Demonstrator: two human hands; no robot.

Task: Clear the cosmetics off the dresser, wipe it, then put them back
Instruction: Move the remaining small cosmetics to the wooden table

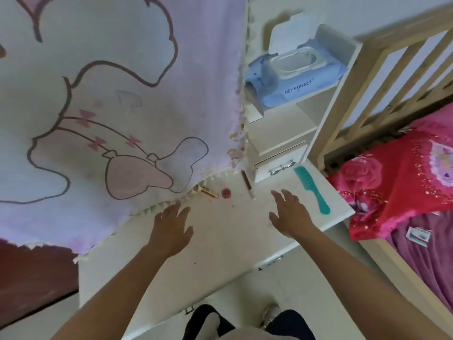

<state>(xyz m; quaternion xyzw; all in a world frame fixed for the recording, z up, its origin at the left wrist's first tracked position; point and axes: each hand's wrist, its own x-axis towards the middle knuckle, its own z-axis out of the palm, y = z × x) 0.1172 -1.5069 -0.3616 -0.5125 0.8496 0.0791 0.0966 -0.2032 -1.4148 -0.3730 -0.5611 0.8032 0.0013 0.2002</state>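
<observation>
Dresser point(220, 244) | left hand point(171, 224) fingers spread, holding nothing; lipstick point(209, 192), red pot point(226, 193) just beyond fingertips | right hand point(289, 212) fingers spread, empty; pencil point(247, 184) left of fingertips, comb point(312, 190) right

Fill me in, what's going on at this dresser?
A person stands at a white dresser with the left hand and right hand both open over its top, holding nothing. Nothing looks cleared yet: a gold tube, a small red pot, a brown pencil and a teal comb all lie on the top. A blue pack of wipes sits on the shelf above with its lid flipped up. A pink cloth hangs at the left.
</observation>
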